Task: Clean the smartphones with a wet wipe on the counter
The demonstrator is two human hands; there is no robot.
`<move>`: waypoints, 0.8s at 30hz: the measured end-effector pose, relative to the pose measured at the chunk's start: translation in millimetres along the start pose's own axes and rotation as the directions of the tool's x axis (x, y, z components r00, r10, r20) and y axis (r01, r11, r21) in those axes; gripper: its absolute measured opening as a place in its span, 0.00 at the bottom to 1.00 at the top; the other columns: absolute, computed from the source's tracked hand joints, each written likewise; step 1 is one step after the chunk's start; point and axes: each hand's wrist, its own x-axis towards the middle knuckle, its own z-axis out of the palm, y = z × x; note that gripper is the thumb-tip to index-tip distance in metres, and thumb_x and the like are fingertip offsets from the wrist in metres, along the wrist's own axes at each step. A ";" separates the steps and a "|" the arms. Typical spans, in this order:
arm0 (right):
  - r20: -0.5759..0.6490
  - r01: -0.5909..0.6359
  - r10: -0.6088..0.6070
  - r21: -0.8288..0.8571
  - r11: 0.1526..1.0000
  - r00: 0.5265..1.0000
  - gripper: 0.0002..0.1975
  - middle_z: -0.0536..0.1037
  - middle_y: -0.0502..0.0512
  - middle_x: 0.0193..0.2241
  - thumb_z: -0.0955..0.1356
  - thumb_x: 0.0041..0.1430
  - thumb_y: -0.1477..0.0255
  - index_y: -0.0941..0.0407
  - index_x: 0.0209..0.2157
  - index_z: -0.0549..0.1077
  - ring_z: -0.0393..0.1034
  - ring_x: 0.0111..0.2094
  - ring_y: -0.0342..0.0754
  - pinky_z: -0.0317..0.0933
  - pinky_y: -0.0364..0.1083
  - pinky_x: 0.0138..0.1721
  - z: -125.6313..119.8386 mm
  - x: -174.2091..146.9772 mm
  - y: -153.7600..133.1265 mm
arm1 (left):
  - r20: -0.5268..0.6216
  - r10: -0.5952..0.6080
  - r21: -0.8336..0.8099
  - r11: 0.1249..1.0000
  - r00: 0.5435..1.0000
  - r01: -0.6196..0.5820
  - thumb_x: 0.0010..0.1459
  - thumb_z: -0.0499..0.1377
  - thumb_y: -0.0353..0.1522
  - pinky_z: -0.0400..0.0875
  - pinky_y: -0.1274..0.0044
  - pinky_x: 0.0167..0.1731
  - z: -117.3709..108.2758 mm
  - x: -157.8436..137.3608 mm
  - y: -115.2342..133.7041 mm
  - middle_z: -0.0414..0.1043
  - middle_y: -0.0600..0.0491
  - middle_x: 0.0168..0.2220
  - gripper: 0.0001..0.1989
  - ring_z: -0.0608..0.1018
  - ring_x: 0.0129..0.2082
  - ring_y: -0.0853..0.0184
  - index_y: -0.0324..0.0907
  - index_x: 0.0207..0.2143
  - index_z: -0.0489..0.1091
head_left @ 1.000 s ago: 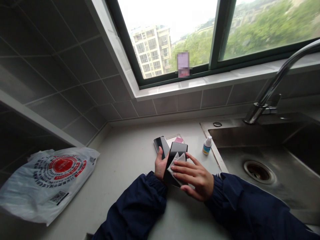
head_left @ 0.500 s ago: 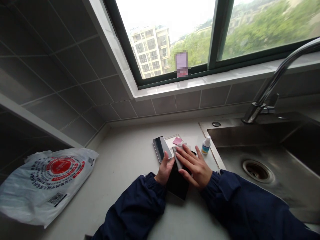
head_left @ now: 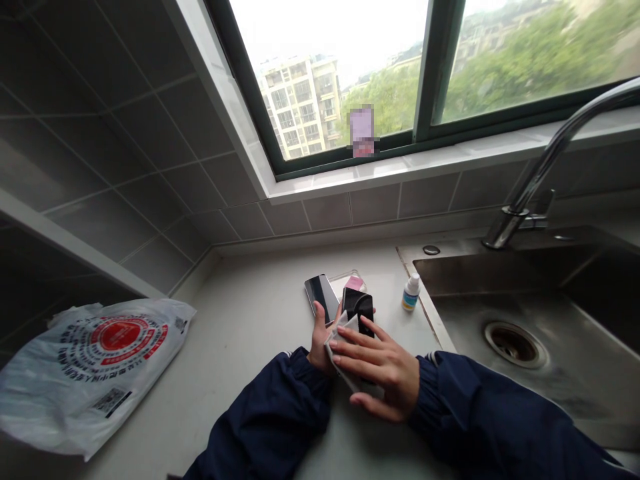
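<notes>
My left hand is closed around a black smartphone from its left side and below, the thumb raised. A pale grey cloth lies folded over the lower part of its glossy screen. With fingers stretched across it, my right hand holds the cloth down against the screen and hides much of both. Just beyond my left thumb, another phone with a silver edge rests on the counter. Beside that are a clear phone case and a small pink piece.
To the right stands a small white bottle with a blue label, near the edge of the steel sink. A chrome tap arches over the sink. On the left, a white plastic bag lies on the counter below the window.
My right hand and the cloth have slid down the screen toward me and a little left, uncovering the phone's upper end. My left hand has shifted slightly left.
</notes>
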 end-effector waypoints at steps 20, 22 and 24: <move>-0.068 -0.128 0.123 -0.083 0.988 0.990 0.25 0.65 0.62 0.62 0.62 0.66 0.67 0.59 0.62 0.64 0.49 0.68 0.58 0.43 0.62 0.67 0.0 -2.2 9.1 | 0.073 -0.034 -0.037 0.999 0.997 0.037 0.55 0.37 0.64 0.52 0.64 0.63 10.9 -3.9 -1.4 0.68 0.33 0.56 0.53 0.66 0.61 0.50 0.27 0.63 0.57; -0.033 -0.072 0.070 -0.062 0.996 0.997 0.26 0.65 0.62 0.63 0.63 0.65 0.65 0.60 0.61 0.65 0.48 0.68 0.59 0.42 0.63 0.67 0.8 -2.2 6.2 | 0.049 -0.035 -0.035 0.999 0.998 0.037 0.54 0.38 0.65 0.53 0.62 0.62 8.5 -2.9 0.7 0.67 0.32 0.57 0.54 0.68 0.60 0.48 0.28 0.65 0.55; -0.008 -0.018 0.017 -0.042 0.999 1.000 0.26 0.66 0.61 0.62 0.63 0.64 0.64 0.60 0.61 0.66 0.48 0.68 0.59 0.42 0.64 0.66 2.4 -1.9 3.2 | 0.035 -0.052 -0.024 0.998 0.998 0.053 0.53 0.38 0.65 0.54 0.61 0.62 5.2 -1.8 3.2 0.66 0.32 0.58 0.55 0.71 0.57 0.48 0.30 0.66 0.52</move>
